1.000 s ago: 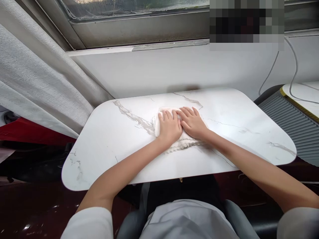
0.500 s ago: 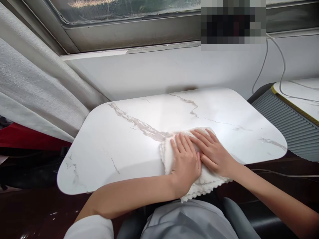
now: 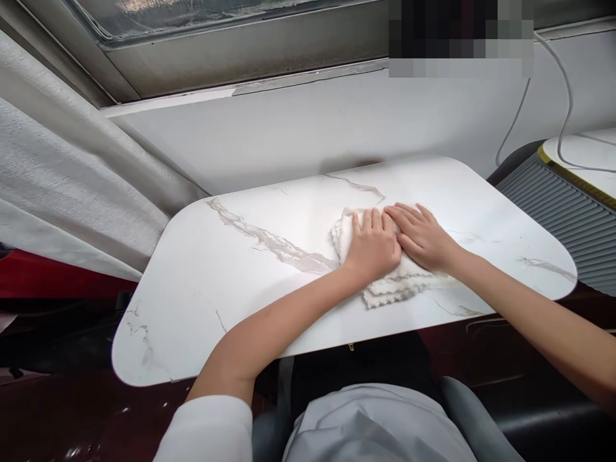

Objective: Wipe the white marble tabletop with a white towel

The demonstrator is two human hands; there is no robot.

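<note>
A folded white cloth (image 3: 392, 286) with scalloped edges lies on the white marble-patterned table (image 3: 202, 269), right of the middle. My left hand (image 3: 375, 245) rests on top of the cloth, its fingers stretched out and pointing to the far side. Beside it, my right hand (image 3: 424, 236) presses flat on the cloth's right part with the fingers extended. The two hands touch or nearly touch at the thumbs. Part of the cloth is hidden under them.
A pale curtain (image 3: 72, 154) hangs at the left, below the window frame (image 3: 240, 58). To the right stands a ribbed grey cabinet (image 3: 553, 205) with a white top. A white cable (image 3: 568, 90) hangs down there. Chair armrests flank my lap.
Both hands have pushed the cloth away from me, toward the far side of the table and slightly right. The cloth's near edge no longer hangs over the table's front edge.
</note>
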